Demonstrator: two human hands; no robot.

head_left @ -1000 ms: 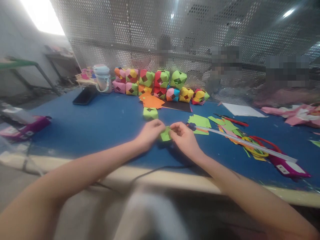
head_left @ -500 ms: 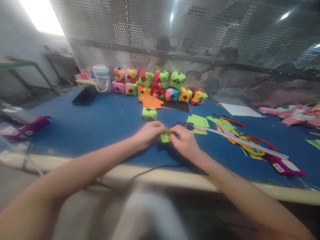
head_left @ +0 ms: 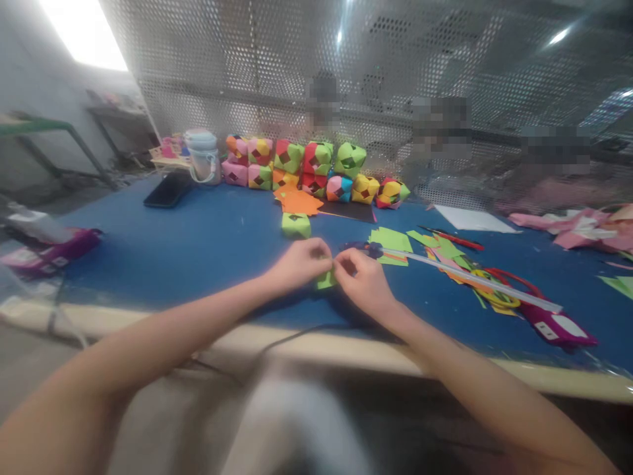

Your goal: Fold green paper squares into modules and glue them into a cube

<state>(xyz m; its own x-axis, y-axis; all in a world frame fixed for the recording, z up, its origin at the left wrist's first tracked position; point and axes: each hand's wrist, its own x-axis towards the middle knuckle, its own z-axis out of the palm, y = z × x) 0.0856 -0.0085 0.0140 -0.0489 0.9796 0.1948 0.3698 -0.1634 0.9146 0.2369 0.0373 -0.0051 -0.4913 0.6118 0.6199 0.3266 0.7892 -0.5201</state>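
Observation:
A small piece of green paper is pinched between my two hands above the blue table. My left hand grips its left side, thumb and fingertips together. On the other side my right hand holds it in a like pinch, the fingertips of both hands almost meeting. The fingers cover much of the paper, so its folds are hard to make out. Just beyond my left hand sits a green folded paper cube. Green paper squares lie to the right, past my right hand.
Several colourful paper cubes stand stacked at the back, beside orange paper. At right lie a clear stick, scissors, a red pen and a purple power strip. A phone and cup are at left.
Both hands stay in place with the green paper. My fingers have curled a little more and the visible part of the paper sits slightly lower.

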